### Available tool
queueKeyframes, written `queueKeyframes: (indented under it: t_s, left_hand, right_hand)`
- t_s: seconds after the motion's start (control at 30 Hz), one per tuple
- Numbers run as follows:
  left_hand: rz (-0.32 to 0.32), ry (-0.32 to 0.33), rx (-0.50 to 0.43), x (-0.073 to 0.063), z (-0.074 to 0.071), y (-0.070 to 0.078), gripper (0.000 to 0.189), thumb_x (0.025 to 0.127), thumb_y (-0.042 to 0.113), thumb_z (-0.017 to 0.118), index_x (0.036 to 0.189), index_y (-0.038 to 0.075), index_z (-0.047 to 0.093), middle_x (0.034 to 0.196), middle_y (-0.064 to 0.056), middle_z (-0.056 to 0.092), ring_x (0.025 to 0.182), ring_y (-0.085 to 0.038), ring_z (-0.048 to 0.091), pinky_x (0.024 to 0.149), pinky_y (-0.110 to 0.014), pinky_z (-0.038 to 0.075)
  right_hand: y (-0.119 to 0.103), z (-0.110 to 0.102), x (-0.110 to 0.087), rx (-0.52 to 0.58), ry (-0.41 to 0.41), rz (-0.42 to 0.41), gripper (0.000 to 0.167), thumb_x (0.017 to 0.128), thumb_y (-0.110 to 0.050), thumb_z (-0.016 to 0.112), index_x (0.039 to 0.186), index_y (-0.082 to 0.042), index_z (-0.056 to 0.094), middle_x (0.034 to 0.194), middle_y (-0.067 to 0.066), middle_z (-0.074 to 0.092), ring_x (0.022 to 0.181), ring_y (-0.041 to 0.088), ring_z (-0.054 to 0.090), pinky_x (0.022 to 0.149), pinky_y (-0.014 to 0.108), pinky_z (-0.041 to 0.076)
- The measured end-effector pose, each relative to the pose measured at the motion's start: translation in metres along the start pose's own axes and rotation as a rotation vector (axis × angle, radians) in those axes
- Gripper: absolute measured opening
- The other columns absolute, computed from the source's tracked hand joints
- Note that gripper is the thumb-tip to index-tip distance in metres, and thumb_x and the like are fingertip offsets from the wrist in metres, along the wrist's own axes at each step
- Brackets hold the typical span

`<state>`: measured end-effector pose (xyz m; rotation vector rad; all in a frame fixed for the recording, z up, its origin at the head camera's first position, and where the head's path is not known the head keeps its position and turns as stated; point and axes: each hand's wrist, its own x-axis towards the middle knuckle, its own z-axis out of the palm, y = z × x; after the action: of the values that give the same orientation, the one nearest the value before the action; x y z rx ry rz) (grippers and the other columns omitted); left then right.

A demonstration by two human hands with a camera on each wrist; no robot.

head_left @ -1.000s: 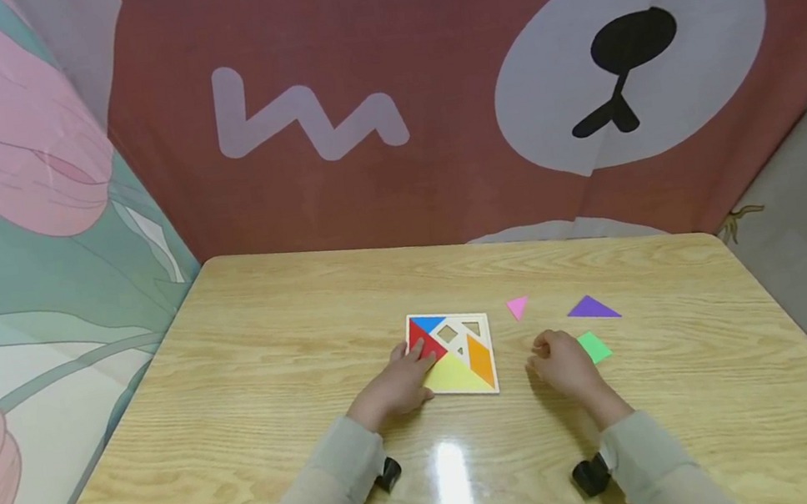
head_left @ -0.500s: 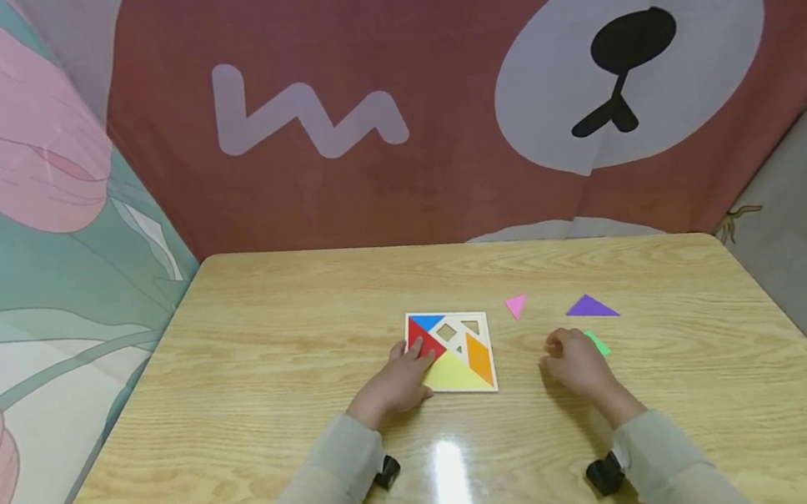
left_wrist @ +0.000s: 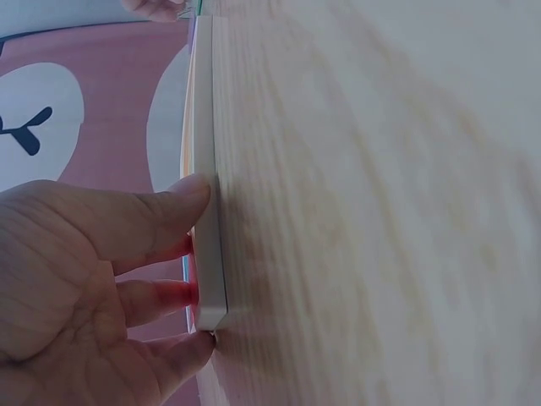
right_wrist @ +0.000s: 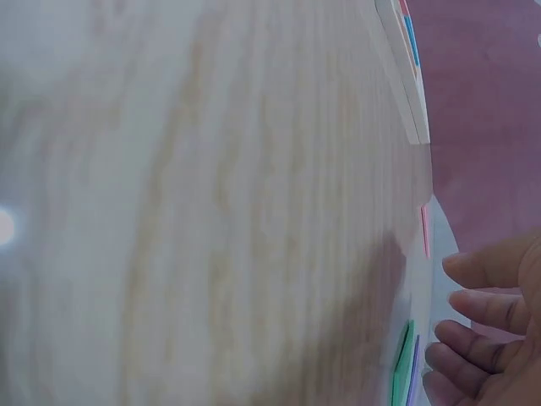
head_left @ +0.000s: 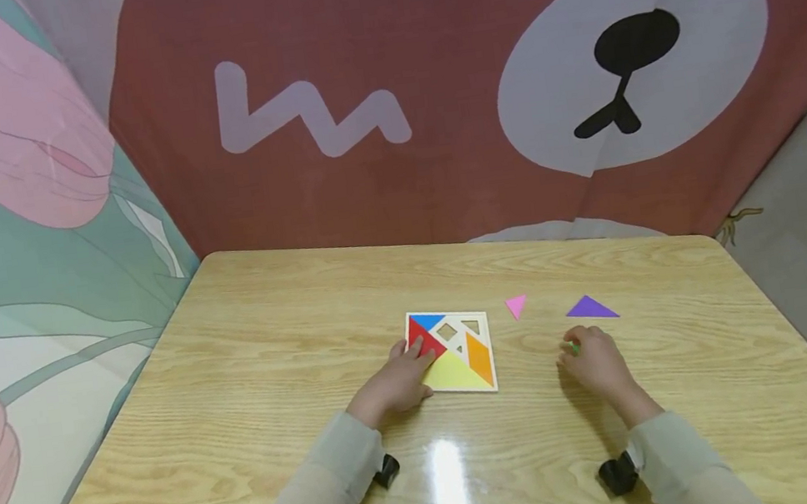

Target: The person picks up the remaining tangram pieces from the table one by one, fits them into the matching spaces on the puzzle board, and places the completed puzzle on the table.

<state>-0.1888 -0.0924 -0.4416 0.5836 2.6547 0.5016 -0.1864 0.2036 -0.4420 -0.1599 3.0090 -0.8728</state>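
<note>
My left hand (head_left: 393, 383) holds the near left corner of a square tangram board (head_left: 489, 325). Its thumb presses the front edge in the left wrist view, and fingers lie over the red triangle (head_left: 421, 332). Blue triangle (head_left: 427, 322), yellow triangle (head_left: 456, 373) and orange parallelogram (head_left: 480, 362) sit in the board; several cutouts at its upper right are bare. My right hand (head_left: 597, 363) hovers above the green tangram piece (right_wrist: 404, 364), fingers loosely bent and apart from it. From the head, only a sliver of green shows between thumb and fingers.
A pink triangle (head_left: 516, 306) lies right of the board. Farther right, beyond my right hand, is a purple triangle (head_left: 591, 308). The wooden table (head_left: 271, 344) ends at a printed cloth backdrop (head_left: 454, 170). Black wrist cameras hang under both sleeves.
My right hand has moved to the right, over the green piece, which it now mostly hides from the head view. The left hand and the board have stayed in place.
</note>
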Motion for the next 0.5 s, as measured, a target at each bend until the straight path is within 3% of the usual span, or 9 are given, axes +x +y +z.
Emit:
queueKeyframes:
  t_s: [0.5]
  left_hand:
    - [0.006, 0.016, 0.016, -0.001, -0.002, 0.002, 0.057, 0.080, 0.020, 0.060, 0.131, 0.010, 0.038, 0.140, -0.013, 0.020, 0.125, -0.035, 0.012, 0.097, -0.041, 0.023]
  right_hand:
    - [0.020, -0.010, -0.001, -0.055, -0.020, 0.089, 0.042, 0.074, -0.005, 0.059, 0.108, 0.016, 0.045, 0.100, 0.035, 0.043, 0.090, 0.048, 0.039, 0.071, 0.050, 0.037]
